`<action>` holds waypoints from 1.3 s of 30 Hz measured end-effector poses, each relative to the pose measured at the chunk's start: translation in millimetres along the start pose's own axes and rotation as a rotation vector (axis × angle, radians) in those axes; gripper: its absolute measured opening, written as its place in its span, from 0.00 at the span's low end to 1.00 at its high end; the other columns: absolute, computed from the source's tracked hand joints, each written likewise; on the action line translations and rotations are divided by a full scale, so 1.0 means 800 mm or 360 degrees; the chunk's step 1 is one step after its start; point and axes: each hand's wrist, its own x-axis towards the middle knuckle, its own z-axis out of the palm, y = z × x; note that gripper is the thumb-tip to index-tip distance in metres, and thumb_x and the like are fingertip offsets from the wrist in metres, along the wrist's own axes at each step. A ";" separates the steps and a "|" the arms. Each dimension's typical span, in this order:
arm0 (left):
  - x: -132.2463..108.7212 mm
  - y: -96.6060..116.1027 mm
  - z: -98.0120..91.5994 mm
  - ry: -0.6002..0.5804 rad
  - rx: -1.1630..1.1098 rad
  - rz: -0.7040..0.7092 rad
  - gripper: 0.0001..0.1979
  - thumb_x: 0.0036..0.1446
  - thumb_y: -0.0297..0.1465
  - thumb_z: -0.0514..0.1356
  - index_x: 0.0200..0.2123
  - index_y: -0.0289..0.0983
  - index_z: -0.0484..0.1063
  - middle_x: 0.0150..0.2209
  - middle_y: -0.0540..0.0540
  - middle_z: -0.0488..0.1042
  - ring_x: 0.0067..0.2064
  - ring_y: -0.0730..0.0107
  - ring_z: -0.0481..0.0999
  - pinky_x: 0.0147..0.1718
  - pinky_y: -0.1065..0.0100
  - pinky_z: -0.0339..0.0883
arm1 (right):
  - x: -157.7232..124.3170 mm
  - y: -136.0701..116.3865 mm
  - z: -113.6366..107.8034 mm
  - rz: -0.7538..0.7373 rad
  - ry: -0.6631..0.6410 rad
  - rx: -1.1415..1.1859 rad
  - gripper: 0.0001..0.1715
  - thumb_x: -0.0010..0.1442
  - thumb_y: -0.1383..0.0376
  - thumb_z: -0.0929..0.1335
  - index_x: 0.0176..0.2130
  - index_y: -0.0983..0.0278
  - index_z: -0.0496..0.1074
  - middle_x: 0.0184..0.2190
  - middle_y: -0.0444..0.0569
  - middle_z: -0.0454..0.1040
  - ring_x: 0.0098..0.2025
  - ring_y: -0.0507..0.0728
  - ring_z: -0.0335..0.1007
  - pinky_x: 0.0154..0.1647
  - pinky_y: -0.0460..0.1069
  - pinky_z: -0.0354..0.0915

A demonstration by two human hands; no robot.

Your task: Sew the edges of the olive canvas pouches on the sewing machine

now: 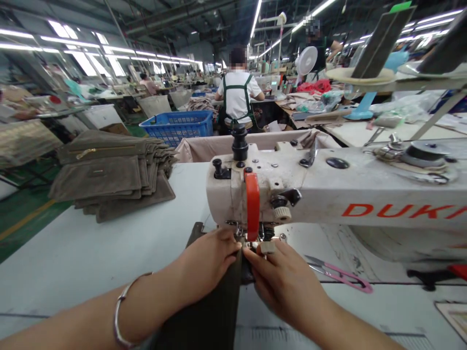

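Note:
A dark olive fabric piece (209,311) lies under the head of a white sewing machine (321,180) with an orange guard (252,206). My left hand (209,257) rests on it, thumb and fingers pinched together at its right edge, just left of the needle area. On the other side, my right hand (288,277) has its fingertips closed at the same edge, close to the presser foot. A small beige block or wrap shows at its fingers; which one I cannot tell. The needle is mostly hidden behind the guard and fingers.
Pink-handled thread snips (345,277) lie right of my right hand. A stack of olive fabric pieces (116,170) sits on the white table (189,194) at left. Beyond are a blue crate (178,124), a pink cloth-lined bin (207,148) and a seated person (237,95).

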 end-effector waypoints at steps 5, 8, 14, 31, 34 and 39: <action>-0.015 0.013 0.012 0.0199 0.0173 0.0067 0.12 0.64 0.23 0.55 0.49 0.34 0.73 0.50 0.41 0.75 0.53 0.59 0.72 0.55 0.57 0.67 | -0.002 0.000 -0.003 -0.0051 0.0027 0.0036 0.19 0.61 0.74 0.63 0.52 0.67 0.71 0.39 0.55 0.72 0.44 0.63 0.66 0.45 0.61 0.70; -0.023 0.019 0.026 0.0227 0.0223 0.0034 0.14 0.64 0.23 0.52 0.50 0.34 0.72 0.52 0.42 0.75 0.55 0.60 0.71 0.56 0.58 0.66 | -0.006 0.002 -0.001 -0.0070 -0.0019 0.0007 0.22 0.60 0.75 0.63 0.53 0.67 0.70 0.40 0.56 0.72 0.45 0.64 0.67 0.44 0.63 0.71; -0.029 0.013 0.051 0.0241 0.0423 0.0211 0.17 0.63 0.23 0.54 0.54 0.30 0.69 0.57 0.39 0.71 0.61 0.54 0.65 0.62 0.56 0.58 | -0.009 0.002 0.005 -0.0132 0.0015 -0.0062 0.21 0.63 0.74 0.62 0.54 0.69 0.70 0.42 0.57 0.72 0.45 0.64 0.67 0.45 0.62 0.71; -0.100 -0.008 0.034 0.0722 -0.1307 -0.1296 0.18 0.51 0.38 0.64 0.39 0.38 0.60 0.32 0.48 0.73 0.34 0.57 0.77 0.34 0.56 0.72 | -0.008 -0.040 -0.002 0.0515 0.0053 0.0759 0.13 0.63 0.72 0.62 0.42 0.62 0.74 0.44 0.52 0.70 0.49 0.62 0.66 0.52 0.60 0.65; -0.083 0.009 0.026 0.0820 -0.2328 -0.1470 0.29 0.47 0.34 0.68 0.50 0.39 0.60 0.36 0.46 0.77 0.35 0.57 0.80 0.35 0.60 0.75 | 0.000 -0.065 0.002 0.1010 0.0320 0.1841 0.09 0.63 0.64 0.66 0.45 0.60 0.69 0.49 0.50 0.71 0.49 0.59 0.70 0.48 0.53 0.67; -0.106 0.017 0.017 0.0419 -0.2584 -0.1581 0.23 0.55 0.40 0.61 0.51 0.34 0.68 0.35 0.42 0.78 0.37 0.51 0.81 0.37 0.56 0.76 | 0.009 -0.093 0.019 0.1434 0.0479 0.2739 0.26 0.51 0.55 0.76 0.40 0.59 0.60 0.27 0.40 0.71 0.23 0.51 0.66 0.24 0.44 0.60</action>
